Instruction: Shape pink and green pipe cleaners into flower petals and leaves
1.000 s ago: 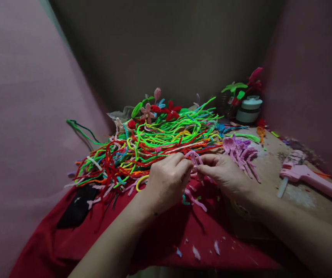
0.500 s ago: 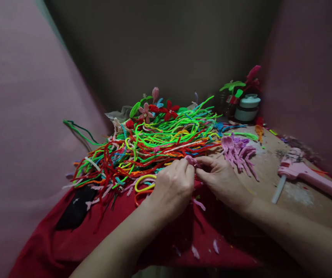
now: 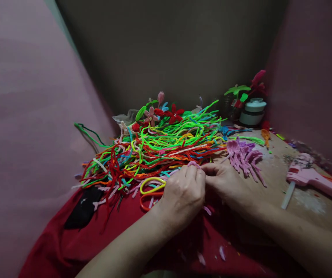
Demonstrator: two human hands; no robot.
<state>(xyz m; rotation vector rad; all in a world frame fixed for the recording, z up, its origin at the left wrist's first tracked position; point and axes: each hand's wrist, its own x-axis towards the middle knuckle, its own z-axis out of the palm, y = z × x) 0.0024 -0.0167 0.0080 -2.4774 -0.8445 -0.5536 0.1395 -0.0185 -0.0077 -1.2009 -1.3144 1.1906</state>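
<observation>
Your left hand [image 3: 183, 193] and right hand [image 3: 226, 180] meet over the near edge of the counter [image 3: 276, 168]. Both pinch a small pink fuzzy wire piece [image 3: 194, 164]. Just behind it lies a heap of many-coloured fuzzy wires [image 3: 160, 148]. A pink plastic glue gun [image 3: 307, 175] rests at the right.

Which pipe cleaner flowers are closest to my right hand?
The pink bunch lying beside the right hand; the red flowers stand far behind the pile.

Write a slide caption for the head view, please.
Left hand and right hand pinch a pink pipe cleaner beside a bright pipe-cleaner pile; pink glue gun nearby.
</observation>
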